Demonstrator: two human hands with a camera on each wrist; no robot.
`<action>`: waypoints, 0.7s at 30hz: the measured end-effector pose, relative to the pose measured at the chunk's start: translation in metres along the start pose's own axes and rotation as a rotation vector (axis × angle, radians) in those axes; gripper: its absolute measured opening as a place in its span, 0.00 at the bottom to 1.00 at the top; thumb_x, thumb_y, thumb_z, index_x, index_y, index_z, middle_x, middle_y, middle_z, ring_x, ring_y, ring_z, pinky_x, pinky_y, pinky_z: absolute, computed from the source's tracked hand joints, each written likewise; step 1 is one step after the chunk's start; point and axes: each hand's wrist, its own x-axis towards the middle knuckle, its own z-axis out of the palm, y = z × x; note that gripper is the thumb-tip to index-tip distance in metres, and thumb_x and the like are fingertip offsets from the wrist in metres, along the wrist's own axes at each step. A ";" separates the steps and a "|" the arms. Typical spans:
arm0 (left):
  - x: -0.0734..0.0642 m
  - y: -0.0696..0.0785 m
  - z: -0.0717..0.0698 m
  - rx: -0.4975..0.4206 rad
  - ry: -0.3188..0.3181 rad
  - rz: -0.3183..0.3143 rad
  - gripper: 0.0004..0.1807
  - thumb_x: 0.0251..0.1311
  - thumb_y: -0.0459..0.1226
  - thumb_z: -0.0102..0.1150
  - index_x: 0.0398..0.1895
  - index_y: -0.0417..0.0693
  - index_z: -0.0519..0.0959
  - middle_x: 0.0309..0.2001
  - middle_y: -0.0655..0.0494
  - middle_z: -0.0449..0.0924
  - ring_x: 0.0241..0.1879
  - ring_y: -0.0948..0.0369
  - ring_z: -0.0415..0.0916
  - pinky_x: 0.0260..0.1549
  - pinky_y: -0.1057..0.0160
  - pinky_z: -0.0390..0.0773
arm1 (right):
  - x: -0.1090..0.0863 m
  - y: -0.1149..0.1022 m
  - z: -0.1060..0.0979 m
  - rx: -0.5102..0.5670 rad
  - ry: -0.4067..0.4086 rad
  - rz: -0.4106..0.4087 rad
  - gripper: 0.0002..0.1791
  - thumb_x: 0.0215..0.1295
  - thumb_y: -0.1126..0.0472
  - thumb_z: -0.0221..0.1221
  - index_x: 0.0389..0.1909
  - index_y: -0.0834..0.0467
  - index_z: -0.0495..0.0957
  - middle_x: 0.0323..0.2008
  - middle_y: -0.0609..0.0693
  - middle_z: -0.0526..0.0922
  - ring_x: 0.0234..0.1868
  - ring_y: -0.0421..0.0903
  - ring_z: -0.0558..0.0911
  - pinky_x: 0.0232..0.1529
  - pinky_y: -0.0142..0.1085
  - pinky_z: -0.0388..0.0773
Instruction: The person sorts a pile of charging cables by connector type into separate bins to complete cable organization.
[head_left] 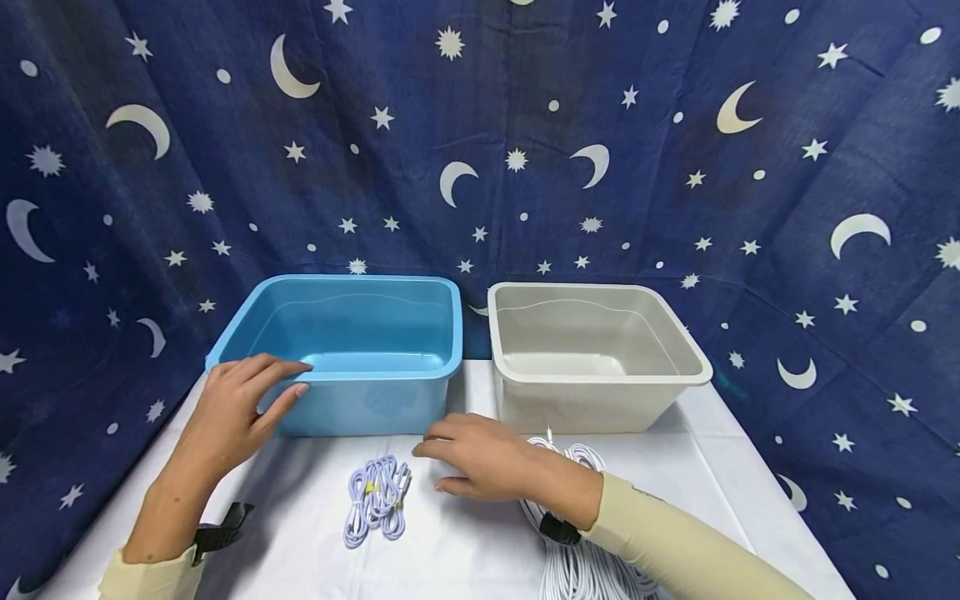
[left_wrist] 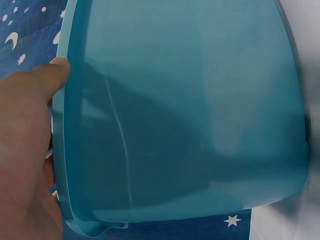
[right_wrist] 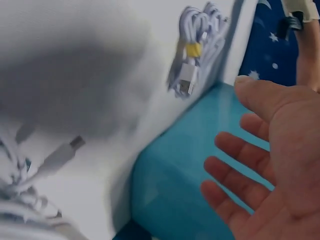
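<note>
Closest in: beige right sleeve (head_left: 675,533), reaching in from the lower right, black strap (head_left: 558,529) at its wrist. Right hand (head_left: 480,458): released, fingers loosely extended and spread, held near the front right corner of the blue bin.

Left hand (head_left: 240,408): grasping the front rim of the blue bin (head_left: 390,408) near its left end, thumb outside, fingers reaching over to the inner side.

Between the hands, in front of that bin: lilac cables (head_left: 378,496), coiled, lying on white cloth (head_left: 465,558), near the right fingertips but apart from them. Right wrist view shows a yellow tie (right_wrist: 193,50) around them and a plug (right_wrist: 185,80) at one end.

Under the right forearm: white cables (head_left: 588,575), a thick heap running off the bottom edge.

Farther out: grey bin (head_left: 577,408), upright, just right of the blue one. Behind both, a navy backdrop (head_left: 510,83) printed with pale moons and stars.
</note>
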 end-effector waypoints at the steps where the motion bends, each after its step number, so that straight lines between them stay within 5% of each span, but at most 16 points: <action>1: 0.000 0.000 0.000 -0.004 -0.004 0.002 0.18 0.57 0.34 0.76 0.53 0.51 0.88 0.42 0.54 0.86 0.41 0.50 0.82 0.48 0.39 0.69 | 0.004 -0.001 0.003 0.000 -0.006 -0.015 0.26 0.72 0.46 0.68 0.67 0.47 0.79 0.59 0.43 0.81 0.58 0.42 0.80 0.62 0.36 0.76; 21: -0.002 -0.005 0.001 -0.043 -0.022 -0.009 0.19 0.58 0.31 0.75 0.53 0.52 0.88 0.40 0.55 0.85 0.38 0.54 0.80 0.45 0.45 0.64 | 0.062 -0.011 0.043 0.020 -0.033 -0.203 0.27 0.66 0.71 0.64 0.63 0.45 0.84 0.60 0.40 0.83 0.62 0.38 0.79 0.67 0.27 0.70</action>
